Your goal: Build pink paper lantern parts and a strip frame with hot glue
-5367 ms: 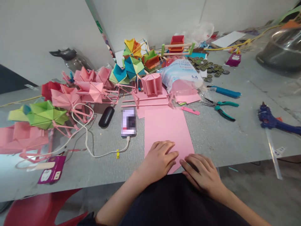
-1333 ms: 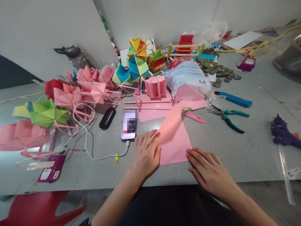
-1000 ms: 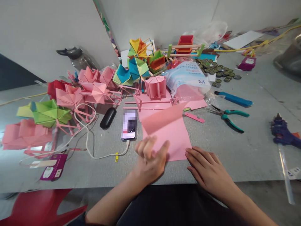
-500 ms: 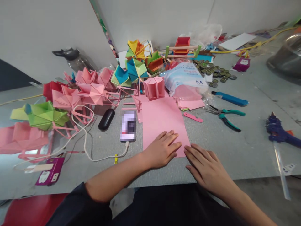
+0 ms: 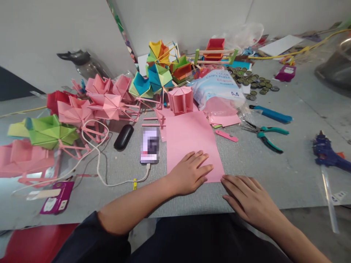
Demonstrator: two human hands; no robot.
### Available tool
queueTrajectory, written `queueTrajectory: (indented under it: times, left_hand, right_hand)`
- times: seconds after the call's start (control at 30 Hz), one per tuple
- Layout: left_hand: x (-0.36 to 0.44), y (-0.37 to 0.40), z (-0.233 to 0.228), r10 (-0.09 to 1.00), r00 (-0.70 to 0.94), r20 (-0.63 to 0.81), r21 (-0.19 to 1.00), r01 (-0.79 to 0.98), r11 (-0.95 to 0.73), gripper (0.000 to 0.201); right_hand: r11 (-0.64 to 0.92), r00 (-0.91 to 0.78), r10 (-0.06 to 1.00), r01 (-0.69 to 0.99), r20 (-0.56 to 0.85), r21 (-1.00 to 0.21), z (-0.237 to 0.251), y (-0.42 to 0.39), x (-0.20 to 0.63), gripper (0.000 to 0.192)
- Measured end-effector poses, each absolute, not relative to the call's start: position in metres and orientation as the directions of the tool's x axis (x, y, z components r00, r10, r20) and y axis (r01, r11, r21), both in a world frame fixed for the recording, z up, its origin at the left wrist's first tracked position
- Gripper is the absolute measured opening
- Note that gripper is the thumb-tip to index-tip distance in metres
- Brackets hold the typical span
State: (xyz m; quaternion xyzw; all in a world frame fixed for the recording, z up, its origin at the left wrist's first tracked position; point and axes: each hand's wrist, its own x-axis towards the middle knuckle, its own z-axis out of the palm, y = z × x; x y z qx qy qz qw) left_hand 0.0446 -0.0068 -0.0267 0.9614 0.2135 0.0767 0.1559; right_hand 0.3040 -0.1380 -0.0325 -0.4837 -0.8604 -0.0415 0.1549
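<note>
A pink sheet of paper (image 5: 189,137) lies flat on the grey table (image 5: 263,164) in front of me. My left hand (image 5: 190,173) rests palm down on the sheet's near edge, fingers spread. My right hand (image 5: 248,197) lies flat on the table just right of the sheet's near right corner, holding nothing. A phone (image 5: 150,145) on a white cable (image 5: 98,164) lies left of the sheet.
Folded paper models in pink (image 5: 102,104), green (image 5: 46,131) and mixed colours (image 5: 157,69) crowd the back left. A pack of A4 paper (image 5: 219,87), bottle caps (image 5: 251,80), pliers (image 5: 264,133), a blue cutter (image 5: 271,114) and a glue gun (image 5: 329,155) lie to the right.
The sheet, lifted and bent over by my left hand a second ago, now lies flat and unfolded. My left hand came down onto its near edge; my right hand slid slightly nearer.
</note>
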Motion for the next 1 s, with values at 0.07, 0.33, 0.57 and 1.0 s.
queueTrajectory:
  times: [0.07, 0.33, 0.57, 1.0]
  left_hand:
    - [0.045, -0.007, -0.027, 0.437, 0.895, 0.085, 0.337, 0.387, -0.858, 0.045]
    - [0.045, -0.008, -0.027, 0.442, 0.892, 0.099, 0.355, 0.383, -0.853, 0.045]
    - [0.045, -0.007, -0.027, 0.439, 0.892, 0.106, 0.349, 0.380, -0.857, 0.045]
    - [0.044, -0.008, -0.030, 0.433, 0.895, 0.109, 0.344, 0.374, -0.861, 0.046]
  right_hand:
    - [0.512, -0.468, 0.830, 0.855, 0.302, -0.082, -0.034, -0.138, 0.304, 0.034]
    - [0.493, -0.450, 0.846, 0.865, 0.286, -0.096, -0.034, -0.137, 0.304, 0.035]
    - [0.511, -0.466, 0.829, 0.855, 0.309, -0.083, -0.032, -0.139, 0.306, 0.032]
    - [0.519, -0.468, 0.822, 0.850, 0.325, -0.088, -0.032, -0.140, 0.316, 0.026]
